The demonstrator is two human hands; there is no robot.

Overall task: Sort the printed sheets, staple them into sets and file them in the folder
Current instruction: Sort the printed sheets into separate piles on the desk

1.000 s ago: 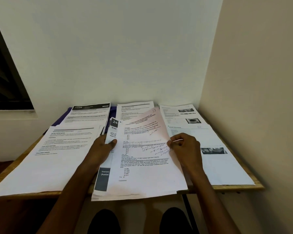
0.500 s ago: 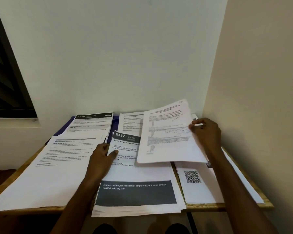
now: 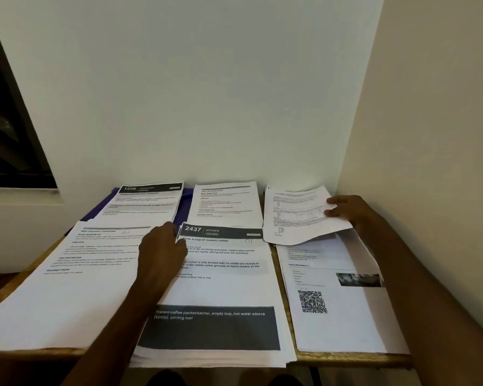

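Note:
Printed sheets lie in several piles on a small wooden table (image 3: 346,358). My right hand (image 3: 349,211) pinches the right edge of a text-filled sheet (image 3: 299,215) and holds it low over the far right pile. My left hand (image 3: 162,247) rests on the left edge of the middle stack, whose top sheet (image 3: 223,277) is headed "2437 KITCHEN". A purple folder (image 3: 106,207) peeks out under the far left sheets. No stapler is in view.
A large sheet (image 3: 76,271) covers the near left. Far piles carry a "1226" sheet (image 3: 145,201) and a text sheet (image 3: 225,203). A QR-code sheet (image 3: 335,299) lies near right. Walls close in behind and on the right; a dark window (image 3: 9,135) is left.
My right hand lifted the text-filled sheet off the middle stack and carried it to the far right, uncovering the "2437" sheet. My left hand stayed on the stack's left edge.

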